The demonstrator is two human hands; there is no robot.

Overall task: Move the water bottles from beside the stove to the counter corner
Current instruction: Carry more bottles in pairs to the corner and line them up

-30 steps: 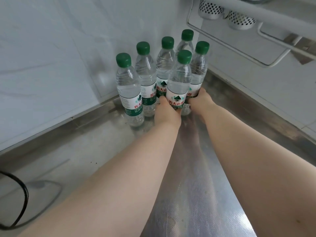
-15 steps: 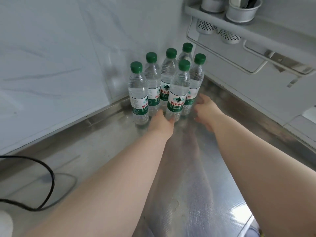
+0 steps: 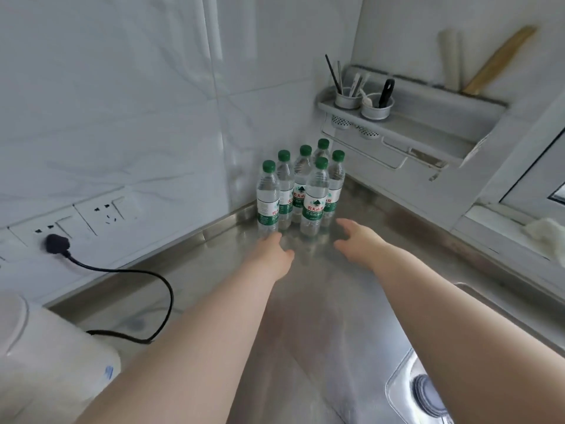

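Several clear water bottles with green caps and green-and-white labels stand upright in a tight cluster in the corner of the steel counter, against the white tiled walls. My left hand hovers just in front of the leftmost bottle, fingers loosely apart, holding nothing. A short gap separates the frontmost bottles from my right hand, which is open and empty. Both forearms stretch in from the bottom of the view.
A wall shelf with utensil cups hangs right of the corner. A black plug and cable run from wall sockets at the left. A white appliance sits at bottom left. A sink lies at bottom right.
Both hands have let go of the front bottles and pulled back toward me. The bottles stay standing in the corner. My head has moved back, so more of the counter shows.
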